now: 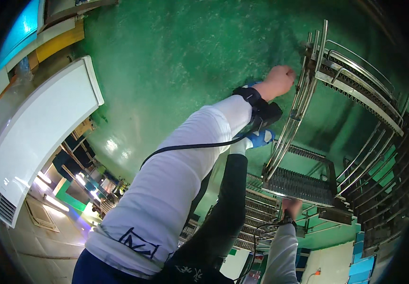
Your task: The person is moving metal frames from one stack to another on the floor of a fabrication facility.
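My left arm, in a white sleeve with a black wrist strap and a small black box, reaches toward the upper right. My left hand (pixel 278 81) is curled closed beside the upright metal bars (pixel 293 116) of a rack cart. Whether it grips anything is hidden. Lower down, my right hand (pixel 291 205), slightly blurred, is at the near rim of the cart's slotted metal rack (pixel 304 183). Its fingers are mostly hidden, so I cannot make out a grip. At the far end of the cart is another slotted rail (pixel 360 97).
My blue shoe (pixel 261 138) is on the green floor (pixel 176 52) near the cart. To the left stands a large white cabinet-like unit (pixel 48 128). Several metal racks (pixel 256 215) stand at the lower right. A black cable (pixel 190 147) crosses my left arm.
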Demonstrator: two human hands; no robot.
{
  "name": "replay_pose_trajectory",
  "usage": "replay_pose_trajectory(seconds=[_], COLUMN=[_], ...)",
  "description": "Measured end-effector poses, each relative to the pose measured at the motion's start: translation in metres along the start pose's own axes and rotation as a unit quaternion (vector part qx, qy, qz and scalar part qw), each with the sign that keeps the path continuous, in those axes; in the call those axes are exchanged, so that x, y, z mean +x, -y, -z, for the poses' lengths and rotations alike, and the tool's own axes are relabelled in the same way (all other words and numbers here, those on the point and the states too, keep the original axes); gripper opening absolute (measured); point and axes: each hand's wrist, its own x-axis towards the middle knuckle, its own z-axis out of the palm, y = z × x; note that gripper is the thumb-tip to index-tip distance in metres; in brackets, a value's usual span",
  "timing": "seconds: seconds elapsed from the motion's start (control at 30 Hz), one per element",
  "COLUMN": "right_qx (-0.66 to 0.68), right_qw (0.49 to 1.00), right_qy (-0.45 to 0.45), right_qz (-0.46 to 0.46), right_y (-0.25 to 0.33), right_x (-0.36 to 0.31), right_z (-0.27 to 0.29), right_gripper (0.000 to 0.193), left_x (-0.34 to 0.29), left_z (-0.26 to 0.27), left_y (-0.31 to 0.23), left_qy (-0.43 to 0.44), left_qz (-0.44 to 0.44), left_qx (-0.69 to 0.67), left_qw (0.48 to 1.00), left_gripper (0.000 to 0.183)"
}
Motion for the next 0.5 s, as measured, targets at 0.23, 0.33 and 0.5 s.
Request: replay_pose_trajectory(seconds=[0.23,0.33,0.5], right_qx=[0.071,0.064,0.058], right_qw=[0.996,0.995,0.996], right_qy=[-0.049,-0.072,-0.060], right_qz=[0.003,0.009,0.006], right_y=[0.006,0.003,0.005], right_x=[0.004,0.003,0.003], right_z=[0.009,-0.002,0.009], right_gripper=[0.036,0.036,0.035], left_x=[-0.002,-0.014,-0.024], left_z=[-0.005,-0.005,-0.016], left_y=[-0.012,-0.010,-0.002], left_qy=[0.021,0.117,0.039], left_qz=[0.006,0.056,-0.065], left_qx=[0.073,0.080,0.171], left_qw=[0.997,0.988,0.982], left_gripper=[0.034,0.039,0.035])
